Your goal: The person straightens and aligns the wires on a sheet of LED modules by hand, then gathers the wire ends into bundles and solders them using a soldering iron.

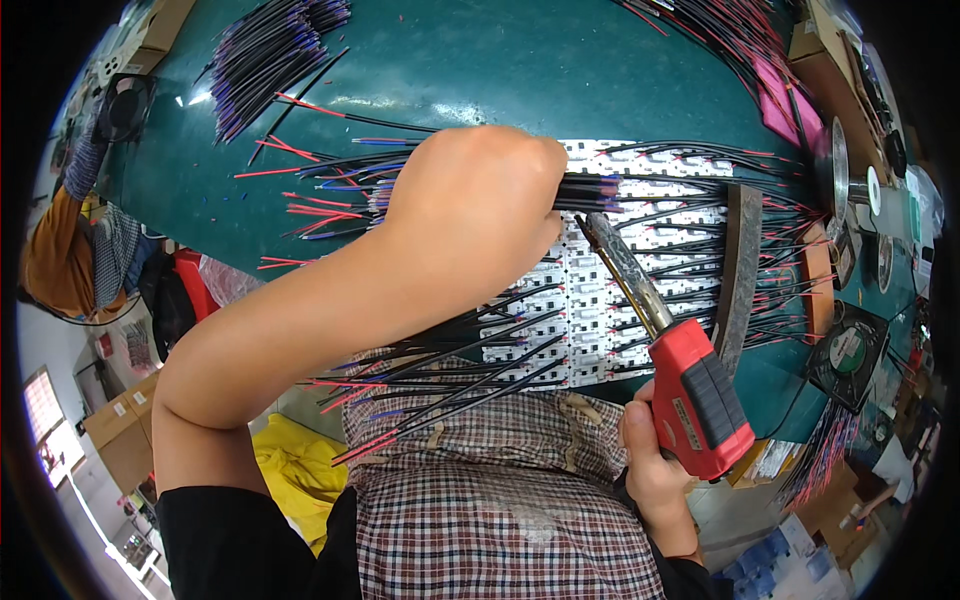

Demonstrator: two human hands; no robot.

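Observation:
My left hand is closed round a bundle of black wires with blue-purple ends, above a white panel of small circuit boards. Most of its fingers are hidden beneath the back of the hand. From the lower right, my right hand grips a red and black soldering gun. The gun's tip points up and left, close to the ends of the held bundle; I cannot tell whether it touches anything. Rows of black wires with red ends run off both sides of the panel.
A dark curved bar lies across the wires right of the panel. Farther back on the green table is a pile of black wires. Solder spools and a small fan stand at the right. Another person's arm shows at far left.

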